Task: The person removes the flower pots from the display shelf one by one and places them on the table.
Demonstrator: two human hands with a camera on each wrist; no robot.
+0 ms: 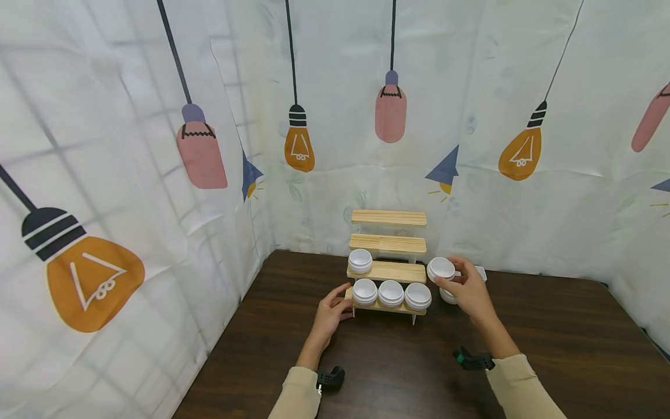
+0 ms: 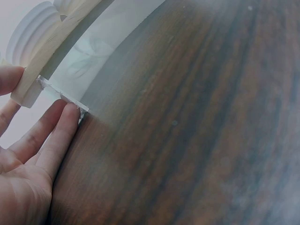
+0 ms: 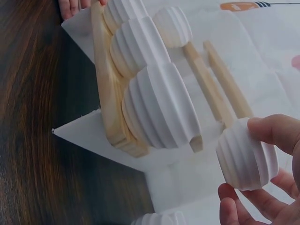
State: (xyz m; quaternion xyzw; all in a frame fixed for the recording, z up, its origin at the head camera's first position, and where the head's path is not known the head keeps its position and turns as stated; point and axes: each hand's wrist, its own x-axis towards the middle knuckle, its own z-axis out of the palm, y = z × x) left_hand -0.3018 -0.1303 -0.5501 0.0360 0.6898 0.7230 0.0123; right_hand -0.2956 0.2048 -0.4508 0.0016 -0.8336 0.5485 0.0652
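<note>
A tiered stand (image 1: 386, 272) with wooden steps and clear side supports stands near the back of the table. Three small white ribbed cups (image 1: 391, 293) line its lowest step, and another cup (image 1: 360, 261) sits at the left of the step above. My left hand (image 1: 328, 317) grips the left end of the lowest step; in the left wrist view its fingertips (image 2: 70, 110) are against the clear support. To the right of the stand, my right hand (image 1: 467, 289) pinches a white ribbed cup (image 3: 246, 154) between thumb and fingers, beside the second step's end.
Below and behind my right hand, more white ware (image 1: 448, 296) is partly hidden. The two upper steps (image 1: 389, 218) hold no cups. A patterned cloth (image 1: 335, 192) hangs behind the dark wooden table (image 1: 565, 337).
</note>
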